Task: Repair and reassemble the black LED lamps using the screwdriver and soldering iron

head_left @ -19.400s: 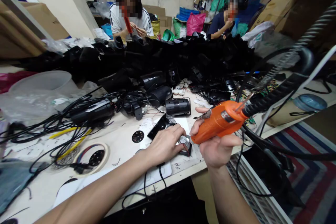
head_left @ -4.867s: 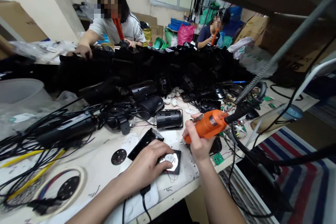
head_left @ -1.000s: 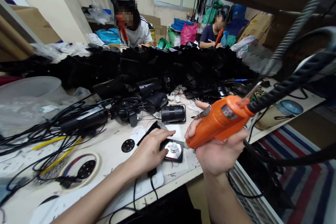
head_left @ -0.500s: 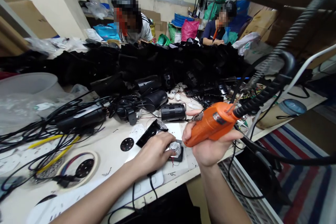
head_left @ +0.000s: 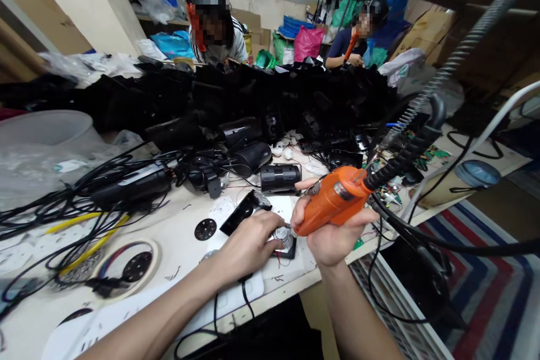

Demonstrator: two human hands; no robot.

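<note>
In my right hand (head_left: 333, 236) is an orange electric screwdriver (head_left: 327, 202), its cable rising to the upper right and its tip end pointing left, close to my left hand. My left hand (head_left: 253, 239) presses on a black plastic housing (head_left: 288, 252). Thumb and fingers close round a silver round part (head_left: 282, 234) that sits in this housing. Thin red wires hang from it near the thumb. The screwdriver's bit reaches the silver part's side; whether it touches a screw cannot be made out. Behind my left hand lies an open black casing (head_left: 242, 212).
A black cylindrical casing (head_left: 280, 178) lies behind my hands, before a long heap of black parts (head_left: 261, 90). Left are tangled black cables (head_left: 126, 191), a tape roll (head_left: 154, 261) and a perforated black disc (head_left: 205, 229). A coiled spring (head_left: 455, 62) hangs at right. Two people sit opposite.
The screwdriver and my right hand have shifted slightly left, and the bit is nearer the silver part. My left hand keeps its hold. The person at the right has raised an orange tool.
</note>
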